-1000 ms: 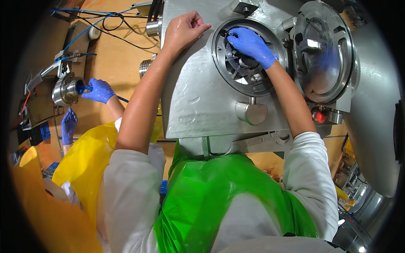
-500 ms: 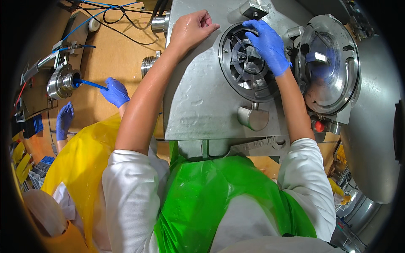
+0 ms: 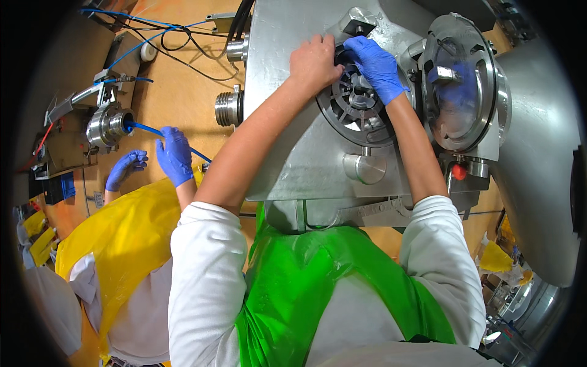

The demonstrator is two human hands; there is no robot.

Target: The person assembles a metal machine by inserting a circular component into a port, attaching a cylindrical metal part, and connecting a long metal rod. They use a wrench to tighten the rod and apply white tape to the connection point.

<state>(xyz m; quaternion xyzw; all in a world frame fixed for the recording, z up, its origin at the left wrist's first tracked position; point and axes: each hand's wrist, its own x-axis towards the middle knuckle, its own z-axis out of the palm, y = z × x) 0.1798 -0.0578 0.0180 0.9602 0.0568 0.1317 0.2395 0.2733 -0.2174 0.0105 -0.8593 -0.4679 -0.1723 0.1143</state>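
A round metal opening with a spoked disc (image 3: 361,100) inside is set in the sloping top of a steel machine (image 3: 287,162). My left hand (image 3: 316,64), bare and wet, lies at the opening's far left rim with its fingers bent and its thumb toward the disc. My right hand (image 3: 376,68), in a blue glove, reaches over the far rim, its fingers curled down close to the left hand. What the fingertips of both hands hold, if anything, is hidden. To the right, a round transparent lid (image 3: 461,85) in a metal frame stands swung away from the opening.
At left, a co-worker in a yellow apron (image 3: 122,214) holds a blue rod (image 3: 147,128) reaching into a metal pipe fitting (image 3: 109,126). A threaded pipe end (image 3: 229,109) juts from the machine's left side. A red knob (image 3: 458,172) sits below the lid. A large steel cylinder (image 3: 538,165) stands at right.
My left hand has moved right and nearer, onto the opening's rim beside the right hand. My right hand has shifted slightly left. The co-worker's hands have come closer together by the rod.
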